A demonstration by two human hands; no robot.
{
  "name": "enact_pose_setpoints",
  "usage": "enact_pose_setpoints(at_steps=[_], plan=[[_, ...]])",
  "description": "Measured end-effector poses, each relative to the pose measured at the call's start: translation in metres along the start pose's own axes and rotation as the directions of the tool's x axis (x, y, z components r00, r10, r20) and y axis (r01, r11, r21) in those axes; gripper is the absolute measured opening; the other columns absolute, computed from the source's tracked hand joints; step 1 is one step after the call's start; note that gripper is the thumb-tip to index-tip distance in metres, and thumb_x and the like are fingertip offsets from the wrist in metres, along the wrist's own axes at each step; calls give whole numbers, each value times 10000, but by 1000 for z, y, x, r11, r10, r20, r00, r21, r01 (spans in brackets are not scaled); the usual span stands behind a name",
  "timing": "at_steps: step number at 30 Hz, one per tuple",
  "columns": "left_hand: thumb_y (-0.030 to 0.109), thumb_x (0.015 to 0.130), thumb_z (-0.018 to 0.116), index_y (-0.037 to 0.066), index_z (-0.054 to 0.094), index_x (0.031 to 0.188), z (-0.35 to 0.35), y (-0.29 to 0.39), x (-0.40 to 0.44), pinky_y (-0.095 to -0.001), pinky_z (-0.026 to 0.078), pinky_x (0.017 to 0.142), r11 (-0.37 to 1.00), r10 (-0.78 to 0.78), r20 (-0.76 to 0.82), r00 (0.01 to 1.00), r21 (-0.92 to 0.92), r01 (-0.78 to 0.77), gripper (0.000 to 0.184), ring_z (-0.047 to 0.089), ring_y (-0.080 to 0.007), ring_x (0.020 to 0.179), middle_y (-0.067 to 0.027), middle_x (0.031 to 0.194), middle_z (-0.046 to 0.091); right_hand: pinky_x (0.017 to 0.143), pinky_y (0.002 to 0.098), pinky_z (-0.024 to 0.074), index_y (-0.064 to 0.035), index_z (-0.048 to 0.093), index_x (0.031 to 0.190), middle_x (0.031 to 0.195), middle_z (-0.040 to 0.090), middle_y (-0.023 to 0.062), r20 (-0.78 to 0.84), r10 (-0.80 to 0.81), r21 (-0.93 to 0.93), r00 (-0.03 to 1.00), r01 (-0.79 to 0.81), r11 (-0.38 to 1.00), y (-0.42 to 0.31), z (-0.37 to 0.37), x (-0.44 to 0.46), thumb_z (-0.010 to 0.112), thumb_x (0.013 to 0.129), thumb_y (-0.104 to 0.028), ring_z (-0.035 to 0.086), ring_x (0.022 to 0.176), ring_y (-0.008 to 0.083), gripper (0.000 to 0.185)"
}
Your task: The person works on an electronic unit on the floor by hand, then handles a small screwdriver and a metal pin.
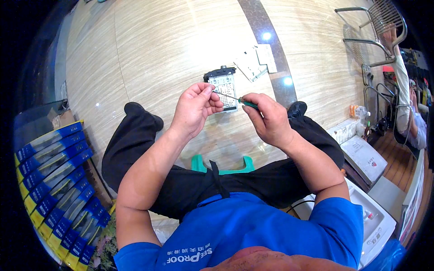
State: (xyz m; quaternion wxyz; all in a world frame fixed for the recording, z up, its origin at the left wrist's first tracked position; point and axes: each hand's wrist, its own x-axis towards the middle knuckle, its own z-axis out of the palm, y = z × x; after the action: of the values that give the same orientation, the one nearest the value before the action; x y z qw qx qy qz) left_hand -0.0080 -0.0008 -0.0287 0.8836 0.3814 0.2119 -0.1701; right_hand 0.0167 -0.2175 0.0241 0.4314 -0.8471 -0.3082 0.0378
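Note:
In my right hand (270, 118) is a screwdriver (243, 100) with a green handle, its thin shaft pointing left. The thumb and forefinger of my left hand (193, 110) are pinched together at the shaft's tip. Whatever lies between those fingertips is too small to tell. Below both hands, on the floor, rests a metal electronic unit (229, 89) with a perforated top and a black front edge with a knob. My left hand covers part of it. Beyond it lie a pale metal plate (251, 67) with holes and a white sheet (266, 58), partly overlapping.
A green stool (246, 165) is under me. Blue and yellow packages (54, 149) are stacked at left. A metal chair (384, 27) stands at upper right, close to another person's arm (402, 81). At right are a plastic bottle (358, 111) and a white case (364, 158).

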Motion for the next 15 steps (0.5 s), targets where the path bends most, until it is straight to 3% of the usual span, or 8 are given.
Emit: enact_pose_setpoints(at_steps=[15], plan=[[91, 998, 514, 34, 590, 1071, -3, 3, 3, -358, 566, 804, 1000, 20, 41, 999, 0, -20, 120, 654, -204, 834, -95, 917, 656, 700, 360, 522, 1, 584, 1103, 938, 635, 174, -16, 60, 79, 998, -59, 995, 1, -2, 0, 644, 871, -28, 650, 815, 309, 241]])
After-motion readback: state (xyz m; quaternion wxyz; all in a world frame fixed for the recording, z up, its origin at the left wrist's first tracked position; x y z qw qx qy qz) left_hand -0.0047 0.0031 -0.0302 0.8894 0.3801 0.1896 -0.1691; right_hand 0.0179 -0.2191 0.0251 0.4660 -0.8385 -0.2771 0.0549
